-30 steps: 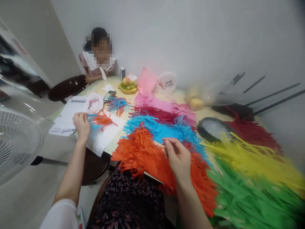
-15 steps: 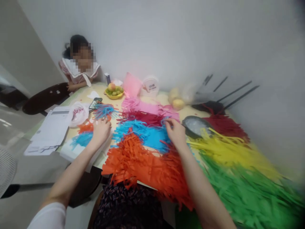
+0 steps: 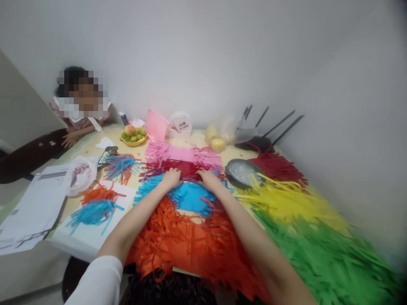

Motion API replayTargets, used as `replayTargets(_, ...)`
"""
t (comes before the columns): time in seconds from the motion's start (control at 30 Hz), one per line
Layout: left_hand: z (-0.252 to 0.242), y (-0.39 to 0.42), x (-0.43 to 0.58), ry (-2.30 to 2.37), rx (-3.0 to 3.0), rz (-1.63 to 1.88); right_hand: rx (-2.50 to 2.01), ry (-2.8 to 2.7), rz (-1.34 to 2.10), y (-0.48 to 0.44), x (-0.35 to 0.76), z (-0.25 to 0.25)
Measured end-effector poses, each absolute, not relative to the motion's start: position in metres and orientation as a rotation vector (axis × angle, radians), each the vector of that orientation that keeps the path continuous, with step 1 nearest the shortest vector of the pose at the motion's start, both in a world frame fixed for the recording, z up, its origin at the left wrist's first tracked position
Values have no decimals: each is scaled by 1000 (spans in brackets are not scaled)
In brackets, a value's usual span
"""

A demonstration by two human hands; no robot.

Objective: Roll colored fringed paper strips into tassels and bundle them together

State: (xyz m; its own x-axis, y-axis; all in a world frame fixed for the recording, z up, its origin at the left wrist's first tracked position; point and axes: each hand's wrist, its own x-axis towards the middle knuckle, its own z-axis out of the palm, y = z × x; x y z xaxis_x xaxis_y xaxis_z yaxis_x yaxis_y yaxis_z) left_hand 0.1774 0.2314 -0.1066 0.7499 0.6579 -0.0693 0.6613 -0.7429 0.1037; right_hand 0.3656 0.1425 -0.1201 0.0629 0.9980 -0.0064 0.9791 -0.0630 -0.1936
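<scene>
My left hand [image 3: 171,178] and my right hand [image 3: 209,181] are side by side at the near edge of a dark red fringed paper [image 3: 187,168]. Both have bent fingers closed on that edge; the fingertips are partly hidden. Below them lies a blue fringed paper [image 3: 192,198], its strips fanned out at both sides. A pink fringed paper [image 3: 181,153] lies beyond the dark red one. Nearest to my body, an orange fringed paper [image 3: 187,241] spreads under my forearms and hangs over the table edge.
On the right are yellow fringed paper [image 3: 292,203], green fringed paper [image 3: 330,254] and a dark bowl [image 3: 243,171]. Left are blue-and-orange paper tassels [image 3: 122,167], a phone [image 3: 108,155], a plastic bag [image 3: 81,173] and papers [image 3: 34,203]. A fruit bowl [image 3: 134,138] and a person [image 3: 81,99] are at the back left.
My left hand has moved right, from beside the tassels to the dark red paper. My right hand has come inward to the same paper. The view has shifted to the right.
</scene>
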Motion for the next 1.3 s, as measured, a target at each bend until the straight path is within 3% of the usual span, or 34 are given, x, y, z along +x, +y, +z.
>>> replayTargets(0.4, -100, 256, 185, 982, 2839, -148, -2025, -2239, 32, 153, 341, -111)
replayTargets(1.3, -89, 282, 176, 872, 2642, -101, -1904, -2182, 390, 182, 360, -122)
